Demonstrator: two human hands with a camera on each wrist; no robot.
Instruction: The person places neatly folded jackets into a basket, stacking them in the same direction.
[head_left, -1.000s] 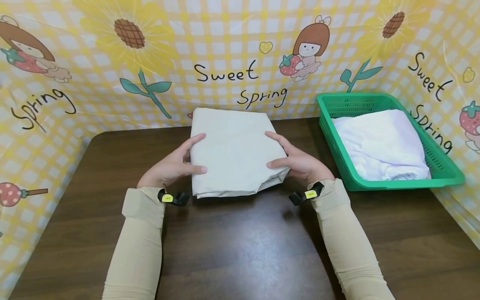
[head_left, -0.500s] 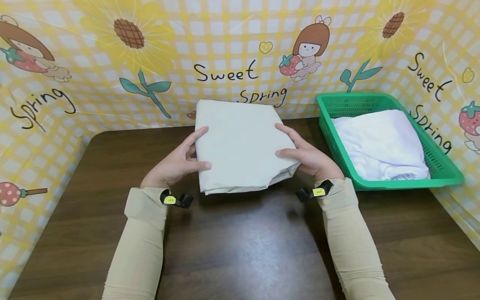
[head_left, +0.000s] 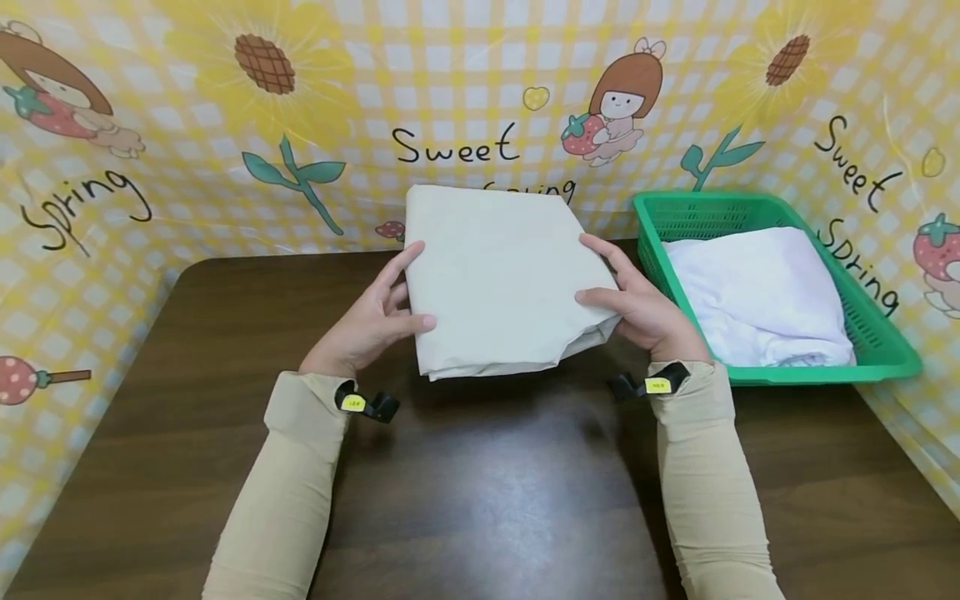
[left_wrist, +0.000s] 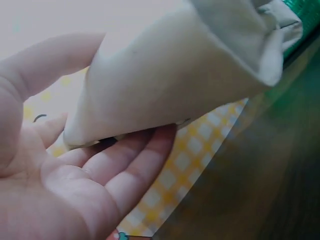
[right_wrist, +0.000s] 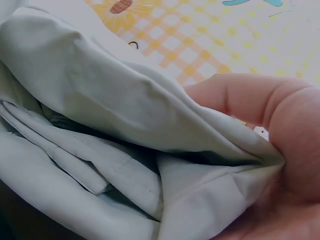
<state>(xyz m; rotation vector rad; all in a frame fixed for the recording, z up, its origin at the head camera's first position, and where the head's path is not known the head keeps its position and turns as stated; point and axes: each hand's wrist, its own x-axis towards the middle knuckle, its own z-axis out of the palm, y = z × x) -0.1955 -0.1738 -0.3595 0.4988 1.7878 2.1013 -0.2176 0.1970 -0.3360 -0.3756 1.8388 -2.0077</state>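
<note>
A thick, folded off-white cloth [head_left: 502,275] is held up over the dark table between both hands. My left hand [head_left: 367,321] grips its left side, thumb and index finger on top. In the left wrist view, the other fingers [left_wrist: 145,170] reach under the fold. At the opposite side my right hand [head_left: 652,312] holds the cloth the same way, thumb over the top near a loose front corner. Stacked layers of the cloth [right_wrist: 110,100] gape there in the right wrist view, with the right thumb and palm around the edge.
A green plastic basket [head_left: 817,375] stands on the table at the right, close to my right hand, with a folded white cloth [head_left: 757,292] inside. The brown wooden table [head_left: 480,508] ends at a yellow checked backdrop [head_left: 465,75] behind and at both sides.
Both hands have raised the folded cloth and carried it rightward and a little back, toward the basket. The basket and its white cloth have stayed in place.
</note>
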